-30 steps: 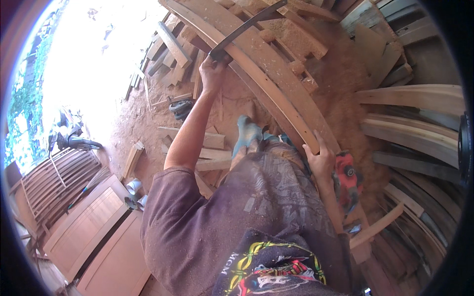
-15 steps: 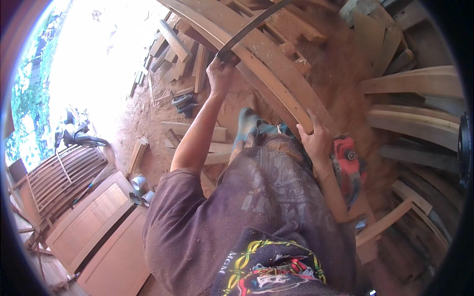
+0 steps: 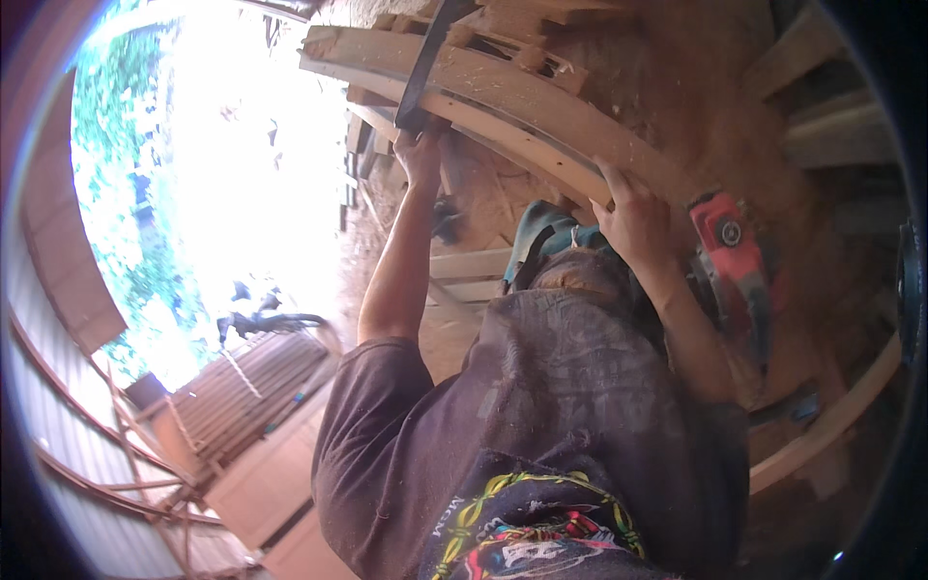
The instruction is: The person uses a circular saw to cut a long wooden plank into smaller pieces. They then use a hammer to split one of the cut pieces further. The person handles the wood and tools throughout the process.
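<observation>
My left hand (image 3: 419, 158) is closed at the lower end of a long, dark, narrow blade (image 3: 423, 72), which looks like a handsaw; its handle is hidden in the fist. The blade slants up across a pale curved wooden strip (image 3: 527, 143) and a wider curved board (image 3: 541, 92) beside it. My right hand (image 3: 633, 215) grips the near end of the pale strip, with its fingers over the top. Whether the blade touches the wood I cannot tell.
A red and black power tool (image 3: 732, 246) lies right of my right forearm. Curved timbers (image 3: 839, 135) are stacked at the far right. Wooden panels (image 3: 266, 474) and slats (image 3: 256, 391) stand at the lower left, near a parked motorbike (image 3: 266, 319). Offcuts lie under the boards.
The view has turned, shifting the surroundings. The blade stands steeper across the boards than before. Both hands keep their holds.
</observation>
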{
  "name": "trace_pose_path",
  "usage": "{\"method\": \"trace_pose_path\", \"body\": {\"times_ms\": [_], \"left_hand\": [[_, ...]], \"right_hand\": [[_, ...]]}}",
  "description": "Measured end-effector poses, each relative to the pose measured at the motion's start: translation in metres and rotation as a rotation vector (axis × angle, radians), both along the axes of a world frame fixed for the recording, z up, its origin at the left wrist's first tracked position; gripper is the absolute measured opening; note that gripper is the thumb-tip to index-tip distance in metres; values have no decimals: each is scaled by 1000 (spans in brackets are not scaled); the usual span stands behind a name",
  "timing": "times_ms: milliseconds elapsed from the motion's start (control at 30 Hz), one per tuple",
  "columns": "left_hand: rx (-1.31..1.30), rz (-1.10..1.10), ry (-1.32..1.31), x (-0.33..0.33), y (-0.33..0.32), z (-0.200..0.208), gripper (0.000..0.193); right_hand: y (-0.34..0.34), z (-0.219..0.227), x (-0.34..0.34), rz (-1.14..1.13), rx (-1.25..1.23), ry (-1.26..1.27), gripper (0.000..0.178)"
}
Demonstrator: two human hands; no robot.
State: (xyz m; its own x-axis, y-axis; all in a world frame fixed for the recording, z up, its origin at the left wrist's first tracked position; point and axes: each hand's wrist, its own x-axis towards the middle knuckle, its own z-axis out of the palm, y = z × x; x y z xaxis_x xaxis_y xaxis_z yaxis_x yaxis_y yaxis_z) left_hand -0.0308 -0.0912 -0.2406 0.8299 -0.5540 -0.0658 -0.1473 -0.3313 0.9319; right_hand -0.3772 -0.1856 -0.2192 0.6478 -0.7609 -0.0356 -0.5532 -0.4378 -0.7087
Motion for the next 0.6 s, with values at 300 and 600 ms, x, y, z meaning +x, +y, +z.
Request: {"method": "trace_pose_path", "body": {"times_ms": [300, 600], "left_hand": [[60, -7, -40, -27, 3, -11, 34], [94, -64, -112, -14, 19, -26, 32]], "right_hand": [[4, -9, 10, -72, 13, -163, 59], [13, -3, 1, -91, 59, -219, 62]]}}
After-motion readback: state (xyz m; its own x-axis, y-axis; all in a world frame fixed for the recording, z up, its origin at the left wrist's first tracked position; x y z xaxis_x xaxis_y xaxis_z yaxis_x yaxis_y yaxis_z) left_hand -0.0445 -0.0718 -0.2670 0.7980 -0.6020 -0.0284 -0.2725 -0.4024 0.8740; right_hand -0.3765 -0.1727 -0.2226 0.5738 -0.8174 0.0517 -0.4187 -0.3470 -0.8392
